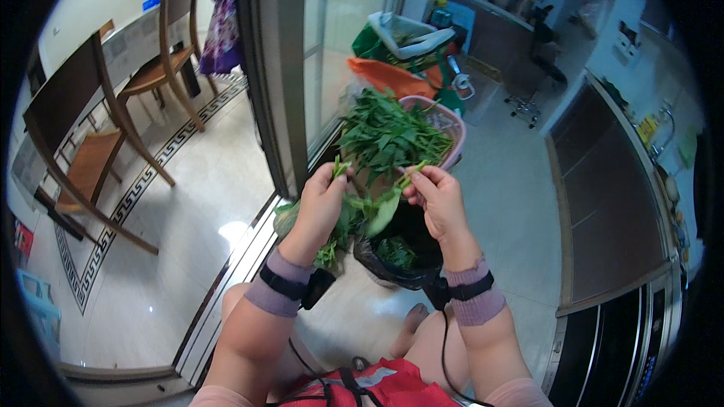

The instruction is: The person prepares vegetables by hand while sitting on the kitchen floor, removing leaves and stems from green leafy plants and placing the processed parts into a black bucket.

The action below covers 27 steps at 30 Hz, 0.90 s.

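My left hand (323, 198) pinches the cut ends of green stems between thumb and fingers. In my right hand (438, 195) is a leafy green stem (387, 210), whose leaf hangs over a bin lined with a black plastic bag (396, 277). Some greens (397, 251) lie inside that bag. Just beyond my hands, a heap of leafy greens (384, 130) fills and overhangs a pink plastic basket (459, 144). More greens (328, 254) lie below and beside my left hand, near a rounded green object (285, 219) that is partly hidden.
Behind the basket stand an orange bag (379, 76) and a green bag with a white liner (367, 39). A glass sliding door frame (280, 96) rises at left, with wooden chairs (85, 164) past it. Dark-fronted cabinets (611, 192) line the right side.
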{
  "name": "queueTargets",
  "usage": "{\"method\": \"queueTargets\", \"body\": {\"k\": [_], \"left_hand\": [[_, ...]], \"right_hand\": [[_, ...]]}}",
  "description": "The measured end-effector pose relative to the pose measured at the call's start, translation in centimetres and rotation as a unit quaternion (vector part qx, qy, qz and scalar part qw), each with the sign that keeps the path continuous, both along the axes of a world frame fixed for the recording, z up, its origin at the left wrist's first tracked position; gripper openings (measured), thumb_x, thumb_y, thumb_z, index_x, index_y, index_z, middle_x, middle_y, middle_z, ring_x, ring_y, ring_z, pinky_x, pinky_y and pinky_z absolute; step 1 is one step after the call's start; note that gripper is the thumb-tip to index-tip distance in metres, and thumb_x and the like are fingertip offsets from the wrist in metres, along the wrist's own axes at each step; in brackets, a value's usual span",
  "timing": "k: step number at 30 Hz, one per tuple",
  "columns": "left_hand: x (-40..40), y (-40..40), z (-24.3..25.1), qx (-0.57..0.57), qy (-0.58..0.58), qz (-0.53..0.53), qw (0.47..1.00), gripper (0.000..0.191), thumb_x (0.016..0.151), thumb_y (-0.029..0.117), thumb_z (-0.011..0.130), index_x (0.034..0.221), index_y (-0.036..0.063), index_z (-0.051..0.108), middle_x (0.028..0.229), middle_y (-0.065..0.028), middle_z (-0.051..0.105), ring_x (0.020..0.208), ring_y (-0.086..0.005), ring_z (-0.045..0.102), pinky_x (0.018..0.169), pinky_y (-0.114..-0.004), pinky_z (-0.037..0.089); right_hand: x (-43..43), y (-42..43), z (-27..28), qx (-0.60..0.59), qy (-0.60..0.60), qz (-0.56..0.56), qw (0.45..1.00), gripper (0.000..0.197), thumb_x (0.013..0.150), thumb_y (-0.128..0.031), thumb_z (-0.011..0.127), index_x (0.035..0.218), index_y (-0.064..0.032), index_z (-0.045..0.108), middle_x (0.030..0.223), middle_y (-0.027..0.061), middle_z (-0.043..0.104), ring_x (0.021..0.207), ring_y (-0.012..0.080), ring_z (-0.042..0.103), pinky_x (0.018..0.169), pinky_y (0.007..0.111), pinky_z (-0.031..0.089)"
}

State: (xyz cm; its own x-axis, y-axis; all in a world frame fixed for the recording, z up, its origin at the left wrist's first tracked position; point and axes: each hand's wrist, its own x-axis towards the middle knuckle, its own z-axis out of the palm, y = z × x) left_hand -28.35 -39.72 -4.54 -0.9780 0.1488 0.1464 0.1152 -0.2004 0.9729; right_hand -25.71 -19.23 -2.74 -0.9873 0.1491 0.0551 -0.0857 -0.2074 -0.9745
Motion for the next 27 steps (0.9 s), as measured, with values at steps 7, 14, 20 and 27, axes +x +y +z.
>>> {"method": "queueTargets", "body": {"k": [7,14,20,27], "left_hand": [[1.9,2.9,0.0,0.026,-0.086,-0.100,0.991,0.011,0.091,0.012,0.053,0.099,0.0062,0.059,0.078,0.0032,0.052,0.070,-0.0063,0.046,0.061,-0.021,0.038],[2.8,5.4,0.2,0.013,-0.079,-0.190,0.978,0.016,0.090,0.016,0.058,0.102,0.0058,0.060,0.083,0.0017,0.059,0.071,-0.0058,0.048,0.062,-0.020,0.038],[3.6,7.1,0.5,0.038,-0.052,-0.215,0.974,0.022,0.089,0.013,0.061,0.109,0.0030,0.060,0.095,0.0000,0.062,0.085,-0.0058,0.054,0.073,-0.020,0.043],[3.5,8.0,0.2,0.071,-0.046,-0.224,0.971,0.024,0.088,0.007,0.060,0.111,-0.0001,0.060,0.100,-0.0030,0.063,0.090,-0.0084,0.057,0.082,-0.023,0.045]], "right_hand": [[5.3,2.6,0.4,-0.073,-0.005,-0.039,0.997,0.008,0.086,-0.011,0.064,0.090,-0.0034,0.063,0.074,-0.0002,0.062,0.053,0.0062,0.054,0.046,0.019,0.038],[6.4,2.8,0.5,-0.034,-0.016,-0.037,0.999,0.011,0.083,-0.012,0.068,0.087,-0.0045,0.062,0.069,-0.0025,0.059,0.049,0.0038,0.051,0.042,0.016,0.036],[6.5,2.3,0.4,0.010,-0.018,0.005,1.000,0.011,0.084,-0.013,0.067,0.088,-0.0042,0.062,0.072,-0.0011,0.061,0.054,0.0048,0.054,0.045,0.016,0.038],[6.2,2.2,-0.1,-0.061,-0.020,0.023,0.998,0.014,0.087,-0.011,0.063,0.094,-0.0001,0.059,0.075,0.0034,0.063,0.065,0.0114,0.063,0.052,0.021,0.049]]}}
